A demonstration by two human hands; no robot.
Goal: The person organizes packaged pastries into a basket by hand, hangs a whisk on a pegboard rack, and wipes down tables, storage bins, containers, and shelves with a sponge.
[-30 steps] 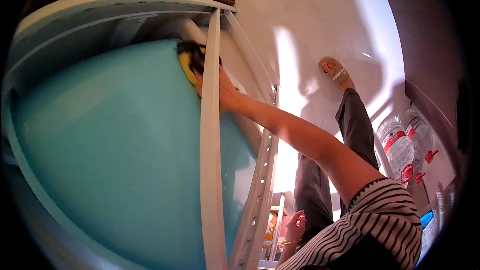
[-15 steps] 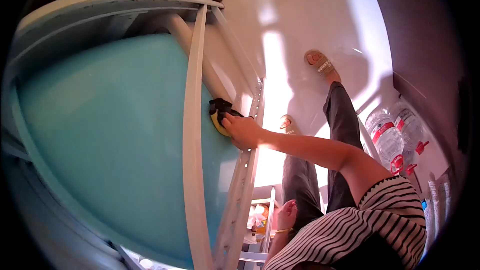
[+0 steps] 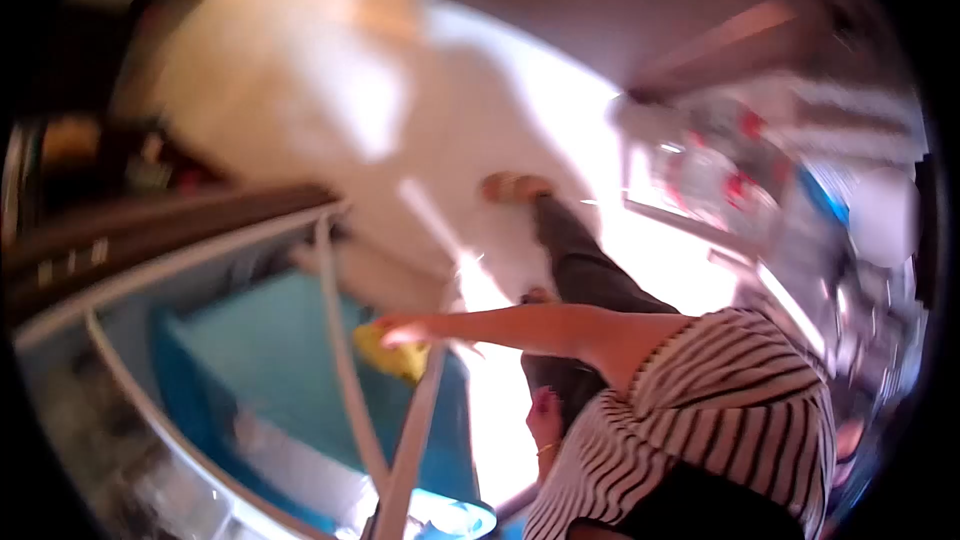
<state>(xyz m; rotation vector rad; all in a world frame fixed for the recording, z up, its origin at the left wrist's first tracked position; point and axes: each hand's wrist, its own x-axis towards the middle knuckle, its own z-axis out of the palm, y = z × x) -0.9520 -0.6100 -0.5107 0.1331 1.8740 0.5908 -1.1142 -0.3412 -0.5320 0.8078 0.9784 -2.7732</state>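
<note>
My right hand reaches across to the left and is closed on a yellow cloth. The cloth hangs beside a pale frame bar, over the teal panel of a large piece of furniture; blur hides whether it touches the panel. A second pale rail runs just below the hand. My left hand, with a thin band at the wrist, is low by my thigh, away from the furniture. Its fingers are smeared, and I make out nothing in it.
Large clear bottles with red parts stand at the right. A brown edge borders the furniture's far side. Sunlight falls across the pale floor, where my sandalled foot stands. Blurred items fill the lower left.
The view has swung and blurred, so the furniture now sits lower and farther left. My right hand still grips the cloth, which shows more yellow. My left hand stays low by my thigh.
</note>
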